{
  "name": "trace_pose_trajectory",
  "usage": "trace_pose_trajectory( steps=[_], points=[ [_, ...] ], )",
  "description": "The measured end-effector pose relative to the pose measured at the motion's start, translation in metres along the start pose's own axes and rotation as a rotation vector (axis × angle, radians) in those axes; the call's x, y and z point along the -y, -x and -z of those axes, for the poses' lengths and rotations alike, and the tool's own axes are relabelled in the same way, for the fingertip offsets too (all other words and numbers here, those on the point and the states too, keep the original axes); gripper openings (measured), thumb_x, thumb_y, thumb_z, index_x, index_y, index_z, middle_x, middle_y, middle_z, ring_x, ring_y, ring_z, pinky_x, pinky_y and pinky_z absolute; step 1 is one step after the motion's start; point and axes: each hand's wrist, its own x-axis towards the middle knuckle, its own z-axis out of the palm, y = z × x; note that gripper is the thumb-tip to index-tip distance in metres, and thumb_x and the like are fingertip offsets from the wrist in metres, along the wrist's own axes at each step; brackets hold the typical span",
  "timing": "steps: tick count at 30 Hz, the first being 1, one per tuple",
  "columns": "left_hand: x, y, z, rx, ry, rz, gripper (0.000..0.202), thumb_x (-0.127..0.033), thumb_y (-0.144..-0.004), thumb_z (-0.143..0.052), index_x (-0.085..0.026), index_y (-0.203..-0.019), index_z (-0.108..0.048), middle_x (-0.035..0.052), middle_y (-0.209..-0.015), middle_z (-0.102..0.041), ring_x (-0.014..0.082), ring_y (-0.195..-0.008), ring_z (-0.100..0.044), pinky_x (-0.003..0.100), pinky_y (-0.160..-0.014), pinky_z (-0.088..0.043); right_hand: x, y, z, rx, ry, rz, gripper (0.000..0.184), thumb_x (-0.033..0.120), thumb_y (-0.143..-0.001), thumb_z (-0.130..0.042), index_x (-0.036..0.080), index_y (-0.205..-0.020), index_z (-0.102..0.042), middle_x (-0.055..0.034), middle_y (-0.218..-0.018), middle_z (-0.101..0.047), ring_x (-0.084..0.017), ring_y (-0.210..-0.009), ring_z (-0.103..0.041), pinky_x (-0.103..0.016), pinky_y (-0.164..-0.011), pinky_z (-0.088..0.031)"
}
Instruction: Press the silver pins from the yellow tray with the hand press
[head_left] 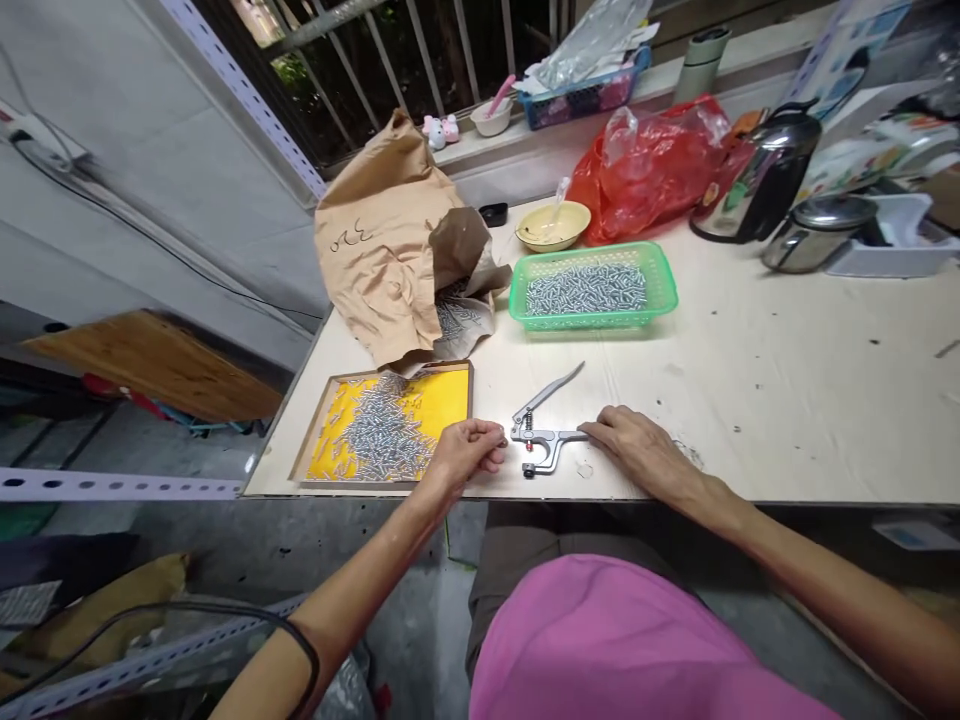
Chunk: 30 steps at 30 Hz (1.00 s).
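Note:
Snap fastener pliers with grey metal handles lie on the table in front of me, their handles spread apart and a spring between them. My right hand grips the end of the lower handle with its fingertips. Just left of the pliers' jaws, my left hand is closed in a pinch. Something small and dark shows at its fingertips, too small to name. Left of that hand is a shallow cardboard tray with a yellow bottom, holding a heap of small silvery metal pieces.
Behind the tray stands a crumpled brown paper bag, open, with more metal pieces inside. A green plastic basket holds similar pieces. Farther back are a yellow bowl, a red plastic bag and a thermos jug. The table's front edge runs below my hands.

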Motion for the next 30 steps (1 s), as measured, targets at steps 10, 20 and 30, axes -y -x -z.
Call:
trace_pose_trajectory(
  steps=[10,20,30],
  points=[
    [0.032,0.006,-0.047,-0.034,-0.023,0.094,0.022,-0.029,-0.074,-0.070,-0.009,-0.078,-0.063,-0.0049,-0.044,-0.052,0.0035,-0.032,-0.042,0.015,-0.035,-0.035,-0.006,0.004,0.004,0.006,0.034,-0.041,0.030,0.014,-0.090,-0.042,0.024,-0.112,-0.060,-0.0070,-0.090,-0.054,-0.020,-0.084,-0.045,-0.030,-0.068,-0.033],
    [0.029,0.004,-0.050,-0.054,-0.126,0.148,0.023,-0.030,-0.073,-0.072,-0.010,-0.074,-0.060,-0.0059,-0.043,-0.051,0.0038,-0.032,-0.043,0.015,-0.034,-0.036,-0.005,0.008,0.000,-0.017,0.060,-0.032,0.037,0.007,-0.086,-0.042,0.024,-0.114,-0.059,-0.0085,-0.094,-0.054,-0.022,-0.087,-0.045,-0.032,-0.070,-0.033],
    [0.019,0.006,-0.050,0.032,-0.331,0.250,0.018,-0.025,-0.077,-0.065,-0.010,-0.068,-0.060,-0.0050,-0.042,-0.050,0.0046,-0.031,-0.042,0.016,-0.032,-0.033,-0.003,0.011,0.002,-0.021,0.045,-0.039,0.036,0.006,-0.086,-0.042,0.023,-0.111,-0.060,-0.0086,-0.094,-0.053,-0.022,-0.086,-0.044,-0.032,-0.070,-0.032]
  ],
)
